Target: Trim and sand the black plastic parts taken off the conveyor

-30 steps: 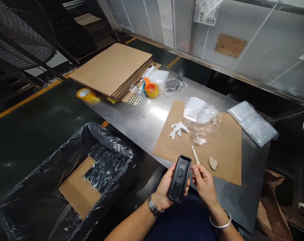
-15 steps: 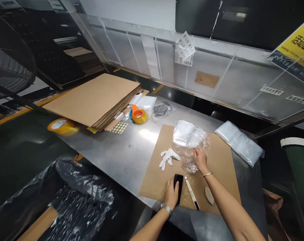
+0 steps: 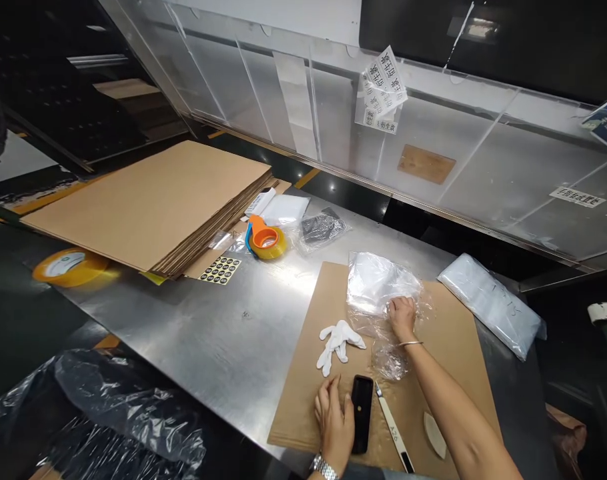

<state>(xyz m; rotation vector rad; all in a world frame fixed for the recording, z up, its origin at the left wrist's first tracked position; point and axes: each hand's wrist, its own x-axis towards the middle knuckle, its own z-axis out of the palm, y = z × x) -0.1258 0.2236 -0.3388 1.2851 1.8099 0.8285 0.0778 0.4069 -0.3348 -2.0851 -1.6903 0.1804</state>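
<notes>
My left hand (image 3: 335,421) is open, its fingers slightly curled, just left of a long black case (image 3: 363,413) lying on the brown cardboard sheet (image 3: 303,400). My right hand (image 3: 402,317) is closed on the edge of a clear plastic bag (image 3: 378,325), part of a pile of clear bags (image 3: 376,283). White gloves (image 3: 339,345) lie crumpled above my left hand. To the right of the case rests a craft knife (image 3: 394,428) with a pale handle. Partly behind my right forearm is a beige oval piece (image 3: 434,435); I cannot tell what it is.
Flat cardboard (image 3: 158,200) is stacked on the metal table (image 3: 223,327) at left. Near it lie an orange tape dispenser (image 3: 266,239), a tape roll (image 3: 71,265) and a sticker sheet (image 3: 220,270). A wrapped packet (image 3: 493,303) lies at right. A translucent panel (image 3: 333,113) stands behind.
My left hand has let go of the black case and moved a little left of it. My right hand stays at the plastic bags. The view has shifted slightly.
</notes>
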